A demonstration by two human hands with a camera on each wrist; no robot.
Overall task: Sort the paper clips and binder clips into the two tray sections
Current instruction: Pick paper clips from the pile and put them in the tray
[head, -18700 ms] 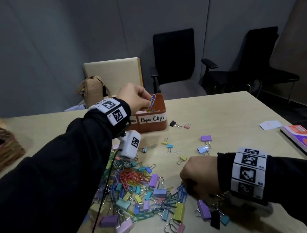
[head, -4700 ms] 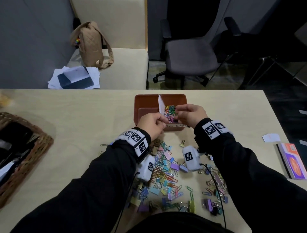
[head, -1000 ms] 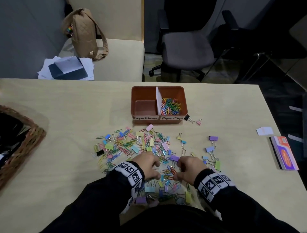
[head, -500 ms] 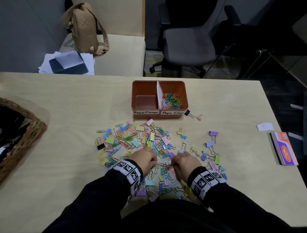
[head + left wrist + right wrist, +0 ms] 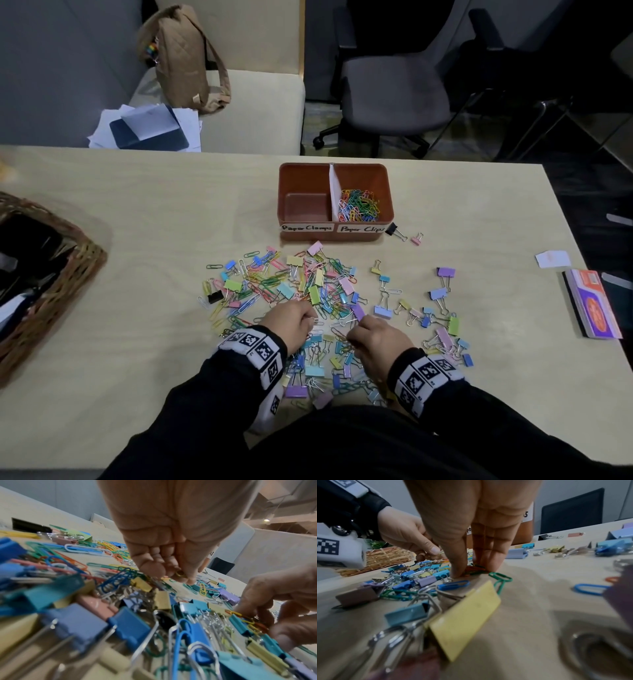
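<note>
A brown tray point(image 5: 386, 192) stands at mid-table. Its left section, labelled Paper Clamps, holds nothing; the right section holds several coloured paper clips point(image 5: 359, 206). A mixed pile of paper clips and binder clips point(image 5: 301, 284) spreads in front of it. Both hands work in the near part of the pile. My left hand point(image 5: 310, 318) has its fingers curled round a few paper clips point(image 5: 180, 574). My right hand point(image 5: 354, 334) pinches orange and green paper clips point(image 5: 475, 569) against the table.
A black binder clip point(image 5: 394, 230) and a pink one point(image 5: 416, 238) lie right of the tray. A wicker basket point(image 5: 68, 274) sits at the left edge, a book point(image 5: 591, 303) and a paper slip point(image 5: 552, 258) at the right. Chairs stand beyond the table.
Both hands came back from the tray's paper clip section to the near part of the pile. Over the last second they stay there, fingers working among the clips.
</note>
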